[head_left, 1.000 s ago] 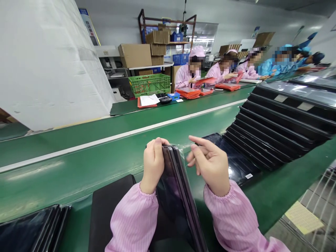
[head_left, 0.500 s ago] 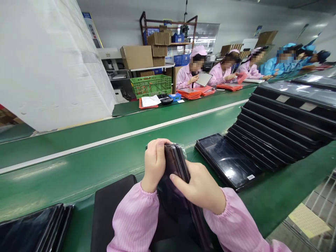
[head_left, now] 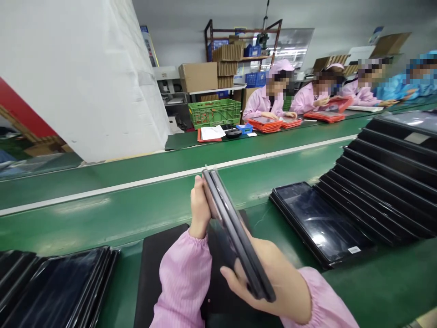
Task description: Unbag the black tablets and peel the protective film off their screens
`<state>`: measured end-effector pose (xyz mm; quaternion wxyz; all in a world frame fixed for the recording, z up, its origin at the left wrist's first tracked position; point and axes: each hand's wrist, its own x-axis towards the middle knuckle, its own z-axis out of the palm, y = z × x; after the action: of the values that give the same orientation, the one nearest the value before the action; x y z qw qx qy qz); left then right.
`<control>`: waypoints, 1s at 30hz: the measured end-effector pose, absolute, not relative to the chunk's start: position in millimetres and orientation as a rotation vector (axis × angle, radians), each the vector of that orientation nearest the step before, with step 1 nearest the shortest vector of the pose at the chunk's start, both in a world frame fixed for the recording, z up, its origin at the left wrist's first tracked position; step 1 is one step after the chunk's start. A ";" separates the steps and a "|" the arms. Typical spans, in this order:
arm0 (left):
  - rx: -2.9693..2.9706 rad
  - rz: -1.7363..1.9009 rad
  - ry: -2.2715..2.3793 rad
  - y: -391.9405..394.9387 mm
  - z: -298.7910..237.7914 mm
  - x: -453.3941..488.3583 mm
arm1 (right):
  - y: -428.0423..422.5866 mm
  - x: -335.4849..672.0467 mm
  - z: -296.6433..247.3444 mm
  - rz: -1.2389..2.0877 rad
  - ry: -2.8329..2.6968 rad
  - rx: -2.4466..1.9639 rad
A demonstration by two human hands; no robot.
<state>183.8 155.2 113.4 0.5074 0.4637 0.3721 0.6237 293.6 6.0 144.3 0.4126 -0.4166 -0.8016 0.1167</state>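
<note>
Holding tablets [head_left: 235, 237], green conveyor [head_left: 68, 223], workers [head_left: 261, 107] beyond

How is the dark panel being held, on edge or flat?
On edge, tilted: the dark panel shows its narrow side, between the left hand and right hand.

Up ahead of you: green conveyor belt [head_left: 102, 193], then green plastic crate [head_left: 214, 113], cardboard box [head_left: 193, 77] on shelf, co-workers in pink smocks [head_left: 261, 109] w/ caps.
</note>
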 end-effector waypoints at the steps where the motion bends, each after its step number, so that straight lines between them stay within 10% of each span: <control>1: 1.142 1.511 0.922 154.5 115.0 183.4 | 4.1 296.2 147.1 0.311 -2.044 -1.084; 18: 1.581 1.421 1.023 156.4 105.6 190.2 | -7.0 338.5 160.8 0.596 -2.333 -1.560; 30: 1.680 2.254 0.275 105.3 143.0 166.6 | 6.9 342.0 75.4 2.004 -0.788 -0.837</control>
<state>166.6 105.3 143.0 0.1576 0.5873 0.0960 0.7881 342.0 6.9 75.4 0.4039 -0.3314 -0.3121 0.7935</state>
